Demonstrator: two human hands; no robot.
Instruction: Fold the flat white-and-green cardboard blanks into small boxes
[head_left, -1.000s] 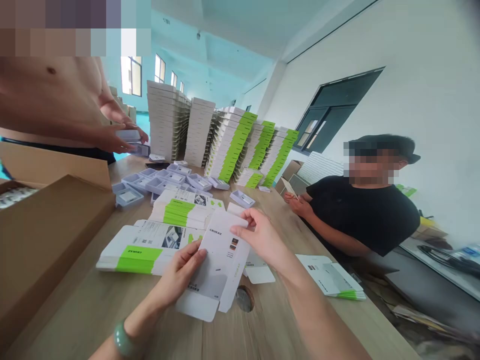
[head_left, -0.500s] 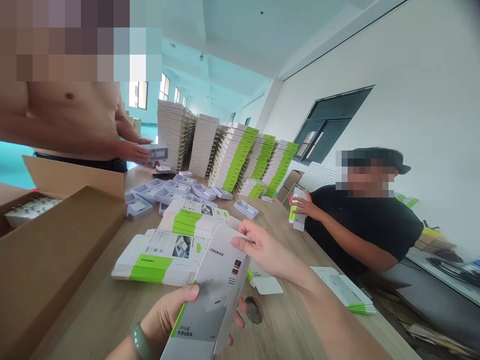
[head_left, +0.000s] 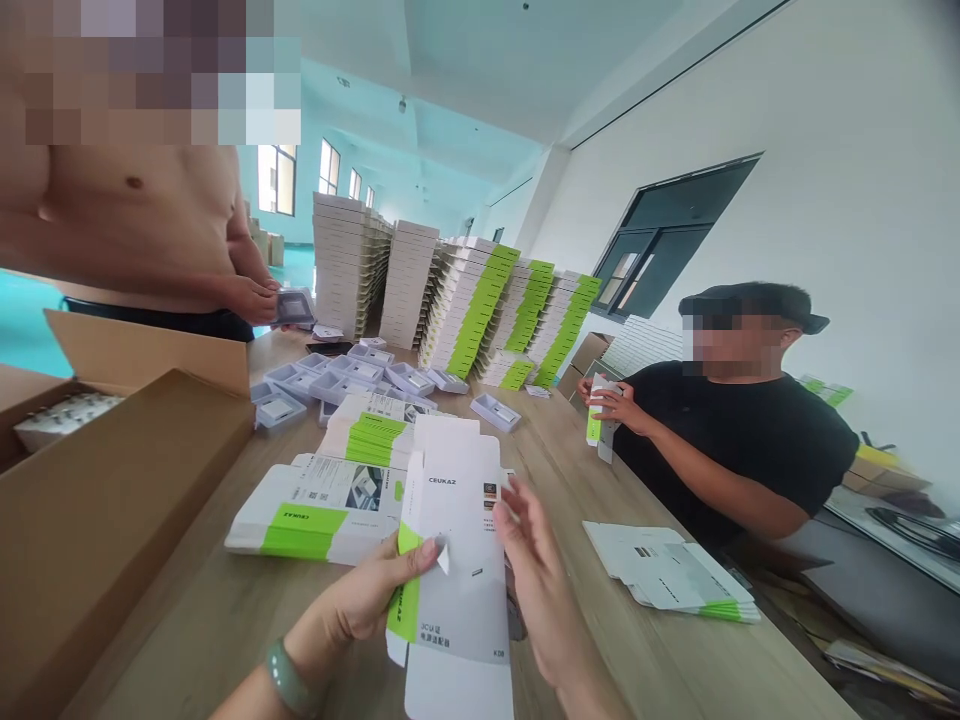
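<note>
We have a table (head_left: 637, 660) with a cardboard box (head_left: 112, 520) along its left edge, flat cartons (head_left: 315, 520) just beside the box, and trays (head_left: 300, 385) behind those. Tall stacks (head_left: 465, 310) stand at the far end, and a low pile (head_left: 667, 570) lies near the right edge.

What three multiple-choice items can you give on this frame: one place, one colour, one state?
1. Where is the open cardboard carton? A) left side of the wooden table B) right side C) floor
2. What colour is the band on the stacked boxes? A) red B) lime green C) blue
3. What state is the white box blank in? A) sealed shut B) opened out C) torn in two

1 A: it rests at the table's left.
2 B: green bands run up the stacks.
3 B: the left hand holds it spread out.
</note>
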